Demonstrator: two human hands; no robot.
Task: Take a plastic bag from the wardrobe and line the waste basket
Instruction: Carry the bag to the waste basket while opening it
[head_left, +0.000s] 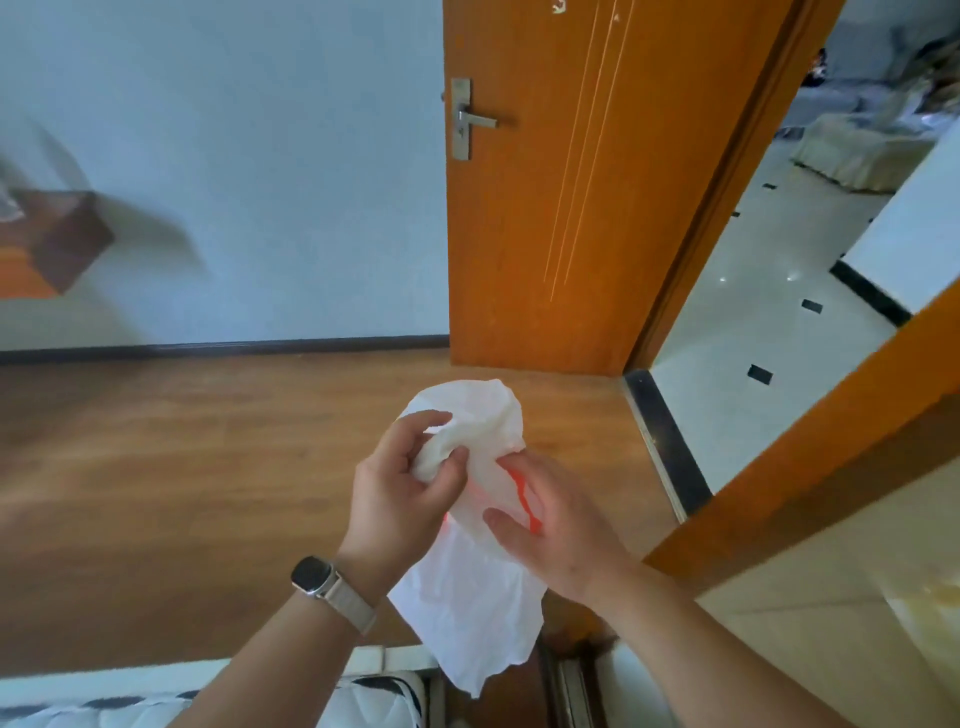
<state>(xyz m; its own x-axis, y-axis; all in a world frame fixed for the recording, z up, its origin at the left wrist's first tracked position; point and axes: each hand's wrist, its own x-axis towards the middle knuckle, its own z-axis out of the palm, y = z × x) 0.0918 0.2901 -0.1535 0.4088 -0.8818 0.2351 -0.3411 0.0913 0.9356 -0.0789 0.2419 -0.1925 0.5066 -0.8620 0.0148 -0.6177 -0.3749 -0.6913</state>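
Head view: white plastic bag (467, 613) held mid-air over wooden floor (182, 493), near orange door (519, 234). Left hand (400, 488) fingers (421, 421) curled, pinching bunched top. Right hand (550, 525) thumb and fingers grip bag's middle.

Both my forearms point forward, the hands near each other. My left hand (400, 488) pinches the bag (467, 613) with curled fingers; my right hand (556, 530) grips it just beside.
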